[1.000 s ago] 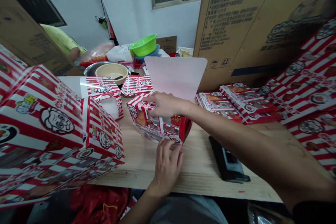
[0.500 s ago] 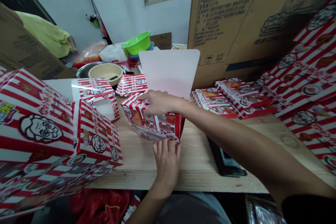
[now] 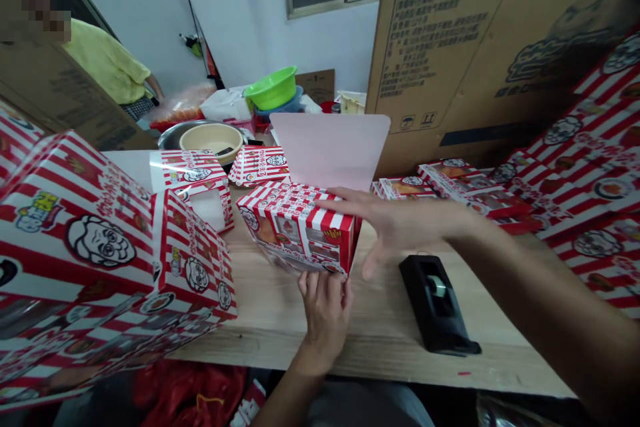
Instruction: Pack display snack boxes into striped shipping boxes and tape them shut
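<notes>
A red-and-white striped box (image 3: 300,223) with clear windows stands on the wooden table, its white flap (image 3: 330,150) raised at the back. My left hand (image 3: 326,310) rests against the box's lower front edge, fingers curled and pressed together; what the fingertips grip, if anything, is hidden. Over the right end of the box, my right hand (image 3: 385,220) is spread and slightly blurred, holding nothing. Below and to the right of it a black tape dispenser (image 3: 435,303) lies on the table.
Striped boxes (image 3: 105,247) are piled at the left, and flatter packs (image 3: 470,187) lie at the back right beside more striped boxes (image 3: 595,187). A large cardboard carton (image 3: 450,47) stands behind. Bowls (image 3: 213,140) and a person in yellow (image 3: 105,60) are farther back.
My right hand has left the top left of the box, moved right and spread its fingers. The tape dispenser now shows more fully. The view has shifted slightly.
</notes>
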The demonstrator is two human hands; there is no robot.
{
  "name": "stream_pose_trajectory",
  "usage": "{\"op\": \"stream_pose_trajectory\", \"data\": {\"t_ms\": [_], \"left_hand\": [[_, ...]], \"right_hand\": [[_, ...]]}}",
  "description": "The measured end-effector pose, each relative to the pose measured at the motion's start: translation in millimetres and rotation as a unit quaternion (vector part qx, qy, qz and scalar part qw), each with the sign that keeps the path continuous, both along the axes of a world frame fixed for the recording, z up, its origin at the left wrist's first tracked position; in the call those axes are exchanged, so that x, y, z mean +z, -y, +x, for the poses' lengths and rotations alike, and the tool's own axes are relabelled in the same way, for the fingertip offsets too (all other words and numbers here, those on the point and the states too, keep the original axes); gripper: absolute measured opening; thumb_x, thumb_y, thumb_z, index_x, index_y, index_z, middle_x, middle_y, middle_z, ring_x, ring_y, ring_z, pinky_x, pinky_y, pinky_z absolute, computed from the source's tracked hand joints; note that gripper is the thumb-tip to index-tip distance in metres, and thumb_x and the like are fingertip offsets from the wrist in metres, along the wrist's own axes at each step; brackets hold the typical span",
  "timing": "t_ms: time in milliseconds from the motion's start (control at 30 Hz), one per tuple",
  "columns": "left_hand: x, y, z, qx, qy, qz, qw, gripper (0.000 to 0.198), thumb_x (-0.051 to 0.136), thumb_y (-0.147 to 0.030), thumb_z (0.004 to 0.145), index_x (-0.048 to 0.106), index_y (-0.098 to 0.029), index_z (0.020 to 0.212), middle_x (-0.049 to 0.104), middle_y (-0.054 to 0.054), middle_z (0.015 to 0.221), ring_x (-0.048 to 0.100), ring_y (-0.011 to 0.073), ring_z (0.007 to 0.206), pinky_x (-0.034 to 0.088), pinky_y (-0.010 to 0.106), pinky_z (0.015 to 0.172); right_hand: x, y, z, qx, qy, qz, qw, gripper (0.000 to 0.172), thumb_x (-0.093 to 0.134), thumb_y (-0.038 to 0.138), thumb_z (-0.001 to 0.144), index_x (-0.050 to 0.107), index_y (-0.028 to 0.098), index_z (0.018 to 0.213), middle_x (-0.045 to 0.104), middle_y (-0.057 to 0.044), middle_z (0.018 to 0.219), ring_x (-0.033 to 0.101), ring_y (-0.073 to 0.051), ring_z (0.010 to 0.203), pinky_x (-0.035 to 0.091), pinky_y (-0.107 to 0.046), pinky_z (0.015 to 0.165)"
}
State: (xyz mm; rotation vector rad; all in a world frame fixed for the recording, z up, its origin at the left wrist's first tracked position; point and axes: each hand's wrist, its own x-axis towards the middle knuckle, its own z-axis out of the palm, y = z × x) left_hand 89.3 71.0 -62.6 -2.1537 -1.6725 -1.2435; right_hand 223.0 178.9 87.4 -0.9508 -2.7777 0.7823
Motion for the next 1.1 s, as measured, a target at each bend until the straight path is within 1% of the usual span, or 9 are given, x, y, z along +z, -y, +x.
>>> {"op": "stream_pose_trajectory", "data": {"t_ms": [100, 167, 300, 433, 533, 667, 867, 1033, 1100], "left_hand": [[-1.6, 0.8, 2.9, -0.008, 0.017, 0.013, 1.000, 0.008, 0.051, -0.010, 0.079, 0.052, -0.017, 0.083, 0.059, 0.001, 0.071, 0.047, 0.0164, 0.071, 0.035, 0.030, 0.068], [-2.3, 1.0, 5.8, -0.006, 0.029, 0.016, 0.999, 0.009, 0.051, -0.009, 0.079, 0.052, -0.017, 0.083, 0.059, 0.001, 0.071, 0.047, 0.0163, 0.071, 0.035, 0.030, 0.068], [-3.0, -1.5, 12.7, -0.009, 0.057, 0.016, 0.998, 0.013, 0.048, -0.005, 0.078, 0.051, -0.018, 0.077, 0.058, 0.000, 0.067, 0.045, 0.0157, 0.070, 0.035, 0.031, 0.072], [-3.0, -4.4, 18.4, 0.009, 0.096, 0.018, 0.995, 0.016, 0.048, -0.004, 0.076, 0.050, -0.019, 0.069, 0.055, -0.002, 0.062, 0.045, 0.0147, 0.068, 0.035, 0.031, 0.072], [-3.7, -2.7, 20.7, 0.020, 0.116, 0.021, 0.993, 0.017, 0.048, -0.006, 0.076, 0.050, -0.019, 0.066, 0.051, -0.003, 0.059, 0.046, 0.0142, 0.067, 0.036, 0.031, 0.071], [-10.3, -0.1, 21.3, 0.040, 0.149, 0.031, 0.988, 0.018, 0.048, -0.006, 0.077, 0.050, -0.020, 0.065, 0.052, -0.002, 0.061, 0.047, 0.0142, 0.068, 0.039, 0.030, 0.068], [-16.3, -4.5, 20.2, 0.020, 0.155, 0.072, 0.985, 0.019, 0.045, -0.006, 0.078, 0.052, -0.020, 0.068, 0.055, 0.000, 0.062, 0.048, 0.0145, 0.068, 0.041, 0.030, 0.065], [-5.3, -1.7, 15.2, -0.006, 0.108, 0.027, 0.994, 0.019, 0.045, -0.007, 0.080, 0.054, -0.020, 0.070, 0.056, 0.000, 0.065, 0.051, 0.0143, 0.071, 0.042, 0.034, 0.073], [-2.9, 0.9, 7.2, -0.044, 0.098, 0.014, 0.994, 0.017, 0.045, -0.006, 0.081, 0.055, -0.020, 0.078, 0.058, 0.001, 0.071, 0.053, 0.0144, 0.075, 0.044, 0.034, 0.076]], "right_hand": [[-31.7, 14.3, 10.8, -0.053, -0.059, 0.156, 0.985, 0.110, 0.080, 0.033, 0.055, 0.011, 0.025, 0.140, 0.019, -0.015, 0.144, 0.017, -0.029, 0.132, 0.015, -0.052, 0.105], [-45.3, 17.8, 10.3, -0.058, -0.081, 0.213, 0.972, 0.108, 0.077, 0.036, 0.059, 0.007, 0.026, 0.140, 0.026, -0.015, 0.141, 0.023, -0.028, 0.131, 0.014, -0.053, 0.105], [-54.0, 17.9, 9.4, -0.043, -0.104, 0.268, 0.957, 0.102, 0.074, 0.042, 0.062, 0.010, 0.026, 0.139, 0.037, -0.014, 0.135, 0.030, -0.027, 0.127, 0.015, -0.053, 0.105], [-60.8, 23.0, 12.3, -0.060, -0.106, 0.318, 0.940, 0.090, 0.066, 0.046, 0.069, 0.013, 0.024, 0.139, 0.039, -0.015, 0.132, 0.032, -0.028, 0.125, 0.014, -0.055, 0.105], [-67.7, 27.6, 13.0, -0.060, -0.098, 0.341, 0.933, 0.095, 0.062, 0.048, 0.072, 0.002, 0.021, 0.141, 0.035, -0.018, 0.134, 0.028, -0.032, 0.127, 0.012, -0.058, 0.105], [-76.7, 24.1, 13.7, -0.043, -0.097, 0.352, 0.930, 0.109, 0.069, 0.044, 0.066, -0.008, 0.021, 0.140, 0.030, -0.020, 0.136, 0.022, -0.036, 0.129, 0.016, -0.060, 0.104], [-85.1, 14.6, 13.8, -0.045, -0.132, 0.389, 0.910, 0.097, 0.064, 0.044, 0.071, 0.000, 0.024, 0.141, 0.036, -0.019, 0.131, 0.030, -0.036, 0.125, 0.010, -0.063, 0.104], [-77.5, 29.9, 7.0, -0.083, -0.105, 0.382, 0.914, 0.091, 0.069, 0.024, 0.069, 0.009, 0.017, 0.137, 0.035, -0.023, 0.127, 0.033, -0.039, 0.122, 0.013, -0.066, 0.100], [-78.1, 37.8, 5.3, -0.099, -0.098, 0.365, 0.921, 0.082, 0.065, 0.018, 0.070, 0.014, 0.016, 0.134, 0.033, -0.023, 0.127, 0.031, -0.040, 0.123, 0.014, -0.066, 0.099]]}}
